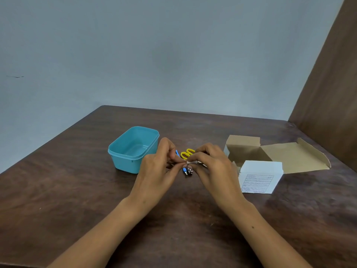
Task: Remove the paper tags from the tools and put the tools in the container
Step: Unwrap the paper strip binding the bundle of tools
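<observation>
You worked over a dark brown wooden table (pixel 77 190), grey wall behind it, brown panel (pixel 332 84) standing at the right edge. An opened cardboard box (pixel 280 153) lay on the right side, flaps spread, with a white box (pixel 260 176) bearing a printed label just in front of it. The teal container (pixel 133 149) sat left of centre, lid off, nothing visible inside, just beside your left hand.

Your left hand (pixel 156 171) and right hand (pixel 210 167) met at the middle of the table, fingers curled, tips nearly touching. Both pinched at a small white paper tag (pixel 187 162) that sat right between your fingertips, left thumb and forefinger on its left end, right ones on its right end. The tool the tag belonged to was mostly hidden under your right hand; only a bit of metal (pixel 201 163) showed there, so which tool it was could not be told.

Just below the pinch lay a nail clipper (pixel 188 171), metal with a blue part, close under your fingers; whether it touched them could not be told. Behind your hands lay the scissors (pixel 186 153) with yellow handles, on the table between your hands and near the container. A small blue tool (pixel 177 153) peeked out past your left fingers, mostly covered.
</observation>
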